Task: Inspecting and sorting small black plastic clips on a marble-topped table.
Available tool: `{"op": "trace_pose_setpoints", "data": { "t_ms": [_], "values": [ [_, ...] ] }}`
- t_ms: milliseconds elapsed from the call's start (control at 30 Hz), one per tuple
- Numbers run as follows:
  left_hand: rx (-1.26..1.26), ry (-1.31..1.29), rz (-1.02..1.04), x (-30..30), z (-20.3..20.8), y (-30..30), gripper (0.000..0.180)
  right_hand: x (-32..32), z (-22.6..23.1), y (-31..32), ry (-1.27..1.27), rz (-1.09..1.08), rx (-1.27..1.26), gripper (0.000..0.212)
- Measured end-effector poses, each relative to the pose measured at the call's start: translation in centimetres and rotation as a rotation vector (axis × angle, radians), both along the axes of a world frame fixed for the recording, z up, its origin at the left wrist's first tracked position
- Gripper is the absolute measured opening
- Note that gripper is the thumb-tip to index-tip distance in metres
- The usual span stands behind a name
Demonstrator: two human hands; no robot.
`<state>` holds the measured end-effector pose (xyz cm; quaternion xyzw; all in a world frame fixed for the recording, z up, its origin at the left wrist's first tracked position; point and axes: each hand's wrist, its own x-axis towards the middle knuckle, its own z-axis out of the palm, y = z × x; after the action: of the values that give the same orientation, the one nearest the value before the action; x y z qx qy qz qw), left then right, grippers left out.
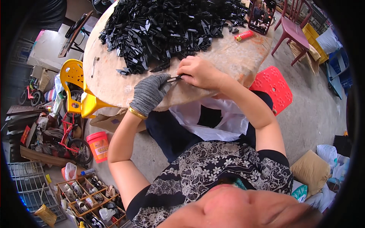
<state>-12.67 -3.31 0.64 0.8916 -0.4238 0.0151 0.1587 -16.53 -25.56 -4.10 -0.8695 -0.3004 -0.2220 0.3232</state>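
A grey knitted glove with a gold bangle at the wrist covers my left hand (149,91). Its thumb and fingers are closed on a slim, shiny, dark-edged piece (173,79) whose exact kind I cannot make out. Against the far end of that piece, my bare right hand (199,73) pinches a small black part, mostly hidden by the fingers. Both hands meet over the near edge of the round table (114,89). Just beyond them spreads a large heap of small black plastic pieces (156,32), with a few strays near my left hand.
On the table lie a red lighter (244,35), an upright phone (261,17) and a thin metal tool (93,67). A white plastic bag (186,114) rests at my lap. Around stand a yellow chair (72,81), red stool (272,89), red bucket (98,146) and shoe rack (89,205).
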Motion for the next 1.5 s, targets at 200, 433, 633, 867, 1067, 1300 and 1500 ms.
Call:
{"op": "trace_pose_setpoints", "data": {
  "t_ms": [200,433,633,867,1067,1300,1500],
  "values": [
    [0.060,-0.099,-0.056,0.3,0.5,-0.5,0.022,-0.1,0.0,0.0,-0.039,0.000,-0.031,0.010],
    [0.341,-0.124,-0.041,0.1,3.2,-2.3,0.020,-0.1,0.0,0.2,-0.048,-0.015,-0.048,0.014],
    [0.317,-0.126,-0.067,0.1,3.2,-2.3,0.018,0.1,-0.3,0.2,-0.086,-0.070,-0.053,0.014],
    [0.367,-0.173,-0.150,1.3,2.4,-3.9,0.020,-0.2,-0.2,0.3,-0.078,-0.166,-0.120,0.014],
    [0.485,-0.066,-0.088,1.5,2.5,-6.1,0.032,-0.3,0.0,0.8,-0.124,-0.103,-0.042,0.017],
    [0.489,-0.093,-0.183,1.9,2.5,-5.9,0.034,-0.5,-0.7,0.2,-0.070,-0.165,-0.052,0.015],
    [0.431,-0.079,-0.208,2.4,2.1,-5.8,0.032,-0.7,0.8,1.2,-0.059,-0.188,-0.134,0.016]
  ]
}}
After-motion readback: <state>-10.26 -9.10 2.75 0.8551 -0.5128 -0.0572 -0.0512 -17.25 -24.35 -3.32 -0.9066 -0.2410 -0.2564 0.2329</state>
